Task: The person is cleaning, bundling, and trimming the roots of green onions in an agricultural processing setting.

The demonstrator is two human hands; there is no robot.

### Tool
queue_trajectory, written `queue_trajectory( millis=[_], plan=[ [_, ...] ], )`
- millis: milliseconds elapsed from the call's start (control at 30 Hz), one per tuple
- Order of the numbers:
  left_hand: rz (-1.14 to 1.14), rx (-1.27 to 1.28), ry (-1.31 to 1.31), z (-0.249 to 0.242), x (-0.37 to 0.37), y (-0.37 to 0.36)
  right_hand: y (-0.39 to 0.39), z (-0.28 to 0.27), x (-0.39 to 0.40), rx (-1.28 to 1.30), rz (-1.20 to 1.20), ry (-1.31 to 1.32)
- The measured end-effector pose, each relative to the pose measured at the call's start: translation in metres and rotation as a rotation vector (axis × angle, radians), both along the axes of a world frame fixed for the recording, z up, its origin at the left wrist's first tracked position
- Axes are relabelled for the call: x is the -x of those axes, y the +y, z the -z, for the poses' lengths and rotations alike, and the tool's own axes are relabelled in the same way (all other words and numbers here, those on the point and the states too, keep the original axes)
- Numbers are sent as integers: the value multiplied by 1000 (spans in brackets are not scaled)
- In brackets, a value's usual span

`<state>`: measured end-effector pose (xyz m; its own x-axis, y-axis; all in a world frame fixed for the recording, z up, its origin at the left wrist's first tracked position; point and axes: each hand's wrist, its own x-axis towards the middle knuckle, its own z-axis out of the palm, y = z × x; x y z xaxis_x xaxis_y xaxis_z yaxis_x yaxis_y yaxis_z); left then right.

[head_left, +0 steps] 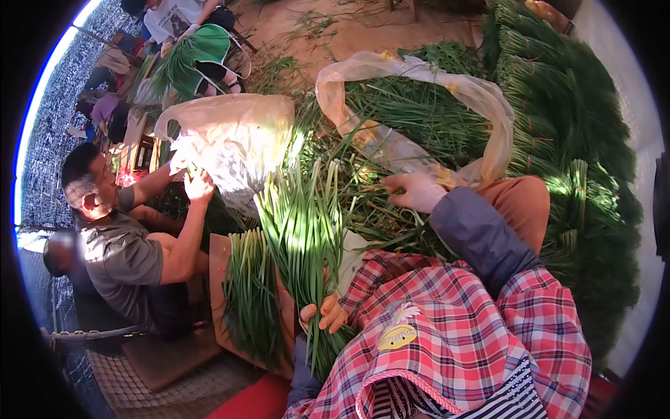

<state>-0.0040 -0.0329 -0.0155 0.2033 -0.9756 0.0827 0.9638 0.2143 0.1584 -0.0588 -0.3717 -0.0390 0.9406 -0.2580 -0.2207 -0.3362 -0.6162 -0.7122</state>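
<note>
My left hand [326, 314] is wrapped round the lower part of a large bunch of garlic chives [299, 237], whose pale stem ends point up and away from me. My right hand [417, 192], in a pale glove, reaches over loose green leaves beside an opened plastic bag [481, 167]. Its fingers are apart and slightly bent, with nothing visible between them. More garlic chives [419, 119] lie inside the bag. Left of my bunch, another bundle of chives [250, 293] rests on a brownish board [218, 279].
A co-worker [125, 244] sits close on the left, hands raised by a pale plastic bag [241, 133]. Bundled chives [551, 105] are stacked along the right side. Another person [188, 35] holds chives at the far left. Cut leaves litter the brown ground [363, 31].
</note>
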Motion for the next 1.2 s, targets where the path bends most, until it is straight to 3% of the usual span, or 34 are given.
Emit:
queue_trajectory(
  millis=[33, 100, 167, 233, 300, 333, 367, 433, 467, 500, 567, 633, 767, 867, 967, 1067, 1200],
  plan=[
    [-7, -4, -16, -4, 4, -3, 13, -1, -4, -96, 15, -102],
    [14, -9, -24, -7, 1, -6, 43, 3, -15, 115, -165, -303],
    [57, -6, 13, -10, 0, -3, 79, 20, -21, 553, -337, -390],
    [60, -222, -70, -18, -1, 14, 103, 41, -27, 348, -436, -384],
    [114, -410, -140, -16, -5, 40, 87, 33, -27, -25, -318, -30],
    [90, -552, -191, -36, -3, 36, 73, 38, -34, 59, -334, 138],
    [132, -604, -253, -36, -7, 37, 61, 40, -24, -16, -274, 99],
    [237, -709, -362, -34, -9, 40, 55, 72, -22, 261, -370, -92],
    [242, -766, -379, -37, -9, 36, 51, 86, -22, 290, -399, -325],
    [282, -746, -387, -30, -12, 39, 41, 82, -18, 250, -499, -296],
    [356, -715, -400, -15, -19, 53, 31, 40, -17, -139, -506, 288],
    [346, -783, -440, -19, -23, 62, 8, 0, -2, -385, -258, 440],
    [346, -868, -522, -32, -27, 68, -36, 23, -5, -404, 238, 275],
    [359, -882, -577, -30, -28, 69, -20, -2, -16, -610, 136, -36],
    [377, -935, -688, -34, -30, 64, 17, -5, -27, -491, -91, -172],
    [348, -960, -700, -29, -25, 69, 23, 3, -33, -1024, 160, -82],
    [311, -938, -666, -23, -22, 66, 37, -1, -20, -1384, 270, 3]
  ],
)
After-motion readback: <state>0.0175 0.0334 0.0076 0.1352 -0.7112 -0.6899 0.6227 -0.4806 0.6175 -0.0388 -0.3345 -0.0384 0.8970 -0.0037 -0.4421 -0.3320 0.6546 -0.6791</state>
